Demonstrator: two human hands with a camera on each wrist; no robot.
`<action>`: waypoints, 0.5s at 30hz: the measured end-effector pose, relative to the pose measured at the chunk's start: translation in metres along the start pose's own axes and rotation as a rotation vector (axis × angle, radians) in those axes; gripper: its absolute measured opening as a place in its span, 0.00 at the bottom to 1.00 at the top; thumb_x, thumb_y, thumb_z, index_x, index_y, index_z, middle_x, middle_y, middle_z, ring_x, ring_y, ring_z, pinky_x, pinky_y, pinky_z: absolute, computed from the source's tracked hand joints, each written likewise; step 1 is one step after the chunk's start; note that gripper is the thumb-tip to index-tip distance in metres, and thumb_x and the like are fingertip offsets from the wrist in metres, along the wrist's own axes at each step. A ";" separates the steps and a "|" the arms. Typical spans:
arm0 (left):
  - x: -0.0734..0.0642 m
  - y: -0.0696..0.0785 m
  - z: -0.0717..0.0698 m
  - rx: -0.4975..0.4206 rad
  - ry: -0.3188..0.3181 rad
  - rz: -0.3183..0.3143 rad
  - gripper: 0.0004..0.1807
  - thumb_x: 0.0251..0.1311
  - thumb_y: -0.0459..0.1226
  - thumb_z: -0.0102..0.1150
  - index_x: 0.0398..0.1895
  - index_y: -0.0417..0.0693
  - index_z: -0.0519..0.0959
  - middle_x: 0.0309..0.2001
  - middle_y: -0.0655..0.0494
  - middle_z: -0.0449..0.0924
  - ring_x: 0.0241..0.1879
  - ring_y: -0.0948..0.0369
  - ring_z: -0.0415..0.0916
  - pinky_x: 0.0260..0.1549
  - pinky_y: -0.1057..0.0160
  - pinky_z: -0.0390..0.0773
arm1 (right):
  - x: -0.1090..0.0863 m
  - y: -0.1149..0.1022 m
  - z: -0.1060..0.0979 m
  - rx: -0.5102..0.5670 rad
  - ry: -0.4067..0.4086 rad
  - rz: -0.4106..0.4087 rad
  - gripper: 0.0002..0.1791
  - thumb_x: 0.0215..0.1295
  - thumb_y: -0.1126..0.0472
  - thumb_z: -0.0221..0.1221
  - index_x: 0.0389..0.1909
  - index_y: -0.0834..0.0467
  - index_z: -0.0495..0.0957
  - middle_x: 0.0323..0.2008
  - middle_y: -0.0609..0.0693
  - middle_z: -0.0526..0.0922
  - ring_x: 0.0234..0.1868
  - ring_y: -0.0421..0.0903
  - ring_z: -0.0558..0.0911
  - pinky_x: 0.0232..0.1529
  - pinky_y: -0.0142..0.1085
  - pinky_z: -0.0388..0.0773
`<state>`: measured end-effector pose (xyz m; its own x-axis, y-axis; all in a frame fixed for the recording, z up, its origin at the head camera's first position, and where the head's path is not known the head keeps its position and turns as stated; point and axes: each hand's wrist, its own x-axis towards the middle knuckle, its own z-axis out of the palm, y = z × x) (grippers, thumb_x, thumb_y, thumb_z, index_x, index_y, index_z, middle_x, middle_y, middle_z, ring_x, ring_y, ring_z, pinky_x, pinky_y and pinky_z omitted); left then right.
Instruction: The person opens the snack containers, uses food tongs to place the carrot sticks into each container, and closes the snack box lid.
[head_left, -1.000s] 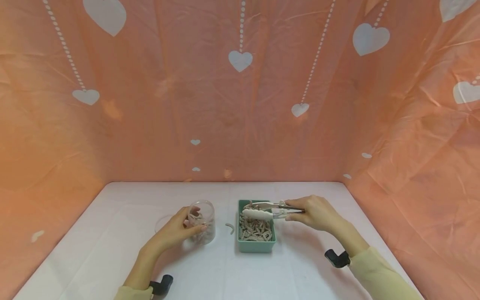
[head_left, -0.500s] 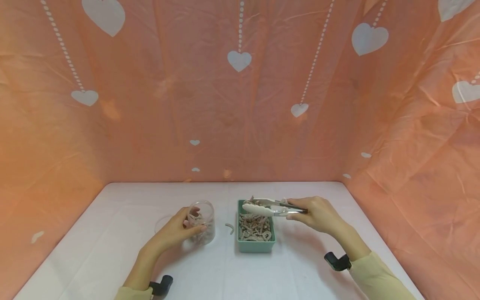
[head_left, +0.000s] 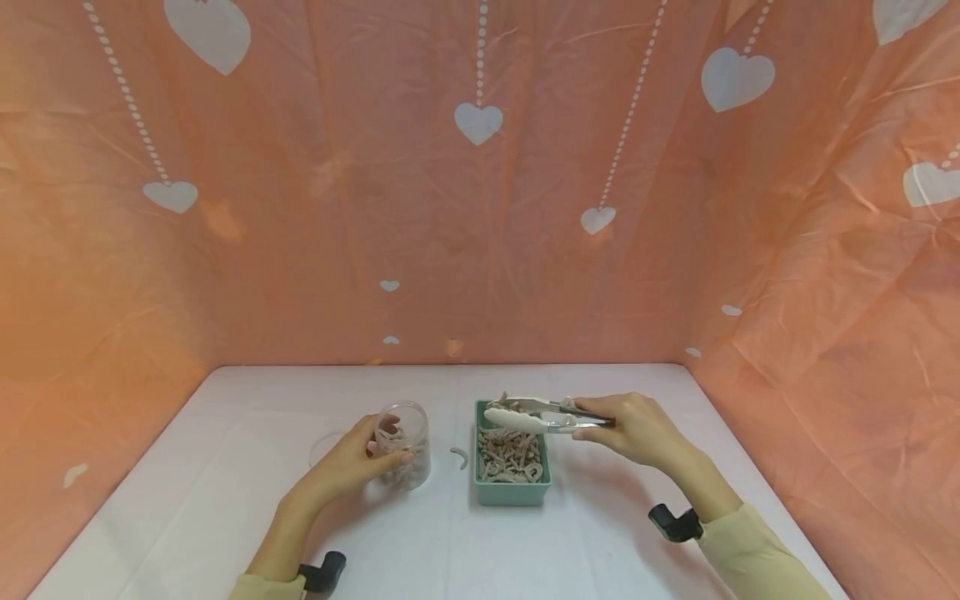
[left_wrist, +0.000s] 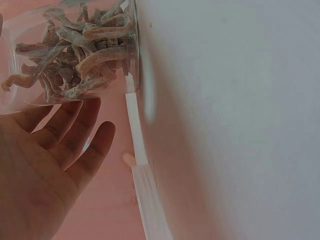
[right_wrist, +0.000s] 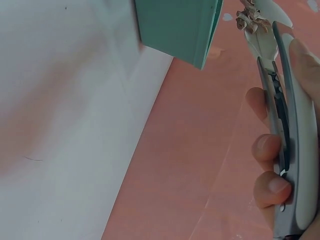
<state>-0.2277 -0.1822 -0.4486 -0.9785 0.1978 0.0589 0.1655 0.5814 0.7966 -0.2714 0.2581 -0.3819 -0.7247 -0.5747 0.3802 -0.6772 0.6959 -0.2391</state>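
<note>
My left hand [head_left: 352, 467] holds a clear plastic jar [head_left: 416, 471], thumb and fingers round its side. Brown, powdery dried strips [left_wrist: 95, 50] fill its lower part, as the left wrist view shows. My right hand [head_left: 636, 427] grips metal tongs [head_left: 573, 427] with white tips, and its fingers wrap the handles in the right wrist view. A small clump of curled strips [right_wrist: 252, 20] is caught between the tong tips. The tips are over the far half of a green rectangular box [head_left: 512, 494], which is full of similar strips [head_left: 510, 454].
One loose curved strip [head_left: 461, 457] lies on the white tabletop [head_left: 450, 550] between jar and box. A clear round lid [head_left: 318, 442] lies left of the jar, partly behind the left hand. Orange cloth walls [head_left: 480, 250] with white hearts stand around the table.
The tongs have lifted and drawn slightly right, with strips now raised between their tips. The left hand and jar stay in place.
</note>
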 end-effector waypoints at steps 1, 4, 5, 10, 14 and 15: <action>0.000 0.000 0.000 0.001 0.001 0.000 0.38 0.65 0.52 0.70 0.70 0.40 0.70 0.68 0.41 0.72 0.61 0.44 0.74 0.61 0.38 0.74 | 0.000 0.000 0.000 0.000 0.002 -0.001 0.26 0.59 0.49 0.75 0.57 0.54 0.87 0.44 0.50 0.91 0.30 0.35 0.77 0.31 0.34 0.72; 0.000 0.001 0.000 0.002 0.003 0.000 0.38 0.65 0.52 0.70 0.70 0.40 0.70 0.68 0.41 0.72 0.62 0.43 0.74 0.61 0.38 0.74 | 0.001 0.000 0.000 0.000 0.011 -0.009 0.26 0.60 0.49 0.75 0.57 0.54 0.87 0.43 0.50 0.91 0.30 0.35 0.77 0.31 0.34 0.73; 0.000 0.001 0.000 0.002 0.004 0.000 0.38 0.65 0.52 0.70 0.70 0.40 0.70 0.68 0.41 0.72 0.62 0.43 0.74 0.61 0.38 0.74 | 0.001 0.000 -0.001 0.004 0.013 -0.013 0.26 0.60 0.50 0.75 0.57 0.55 0.87 0.43 0.50 0.91 0.30 0.35 0.77 0.30 0.34 0.73; 0.000 0.001 0.000 -0.003 0.001 0.001 0.38 0.65 0.52 0.71 0.70 0.40 0.70 0.68 0.41 0.72 0.62 0.42 0.74 0.62 0.38 0.73 | 0.005 -0.002 -0.003 0.014 0.030 -0.041 0.25 0.60 0.51 0.75 0.57 0.56 0.87 0.42 0.49 0.91 0.29 0.34 0.77 0.30 0.33 0.73; 0.000 0.001 0.000 -0.004 -0.002 0.004 0.38 0.65 0.52 0.70 0.70 0.39 0.70 0.68 0.41 0.72 0.63 0.42 0.73 0.62 0.37 0.73 | 0.009 -0.004 -0.005 0.007 0.049 -0.070 0.26 0.59 0.52 0.75 0.57 0.56 0.87 0.42 0.50 0.91 0.29 0.34 0.77 0.29 0.33 0.73; 0.000 0.001 0.000 -0.003 -0.002 0.005 0.38 0.65 0.52 0.70 0.70 0.39 0.69 0.68 0.41 0.71 0.63 0.42 0.73 0.62 0.37 0.73 | 0.010 -0.004 -0.005 0.005 0.052 -0.074 0.26 0.59 0.52 0.75 0.57 0.57 0.87 0.42 0.50 0.91 0.29 0.34 0.77 0.29 0.33 0.73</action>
<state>-0.2274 -0.1819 -0.4477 -0.9773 0.2026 0.0614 0.1700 0.5777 0.7984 -0.2751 0.2516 -0.3725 -0.6649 -0.6016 0.4427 -0.7296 0.6499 -0.2128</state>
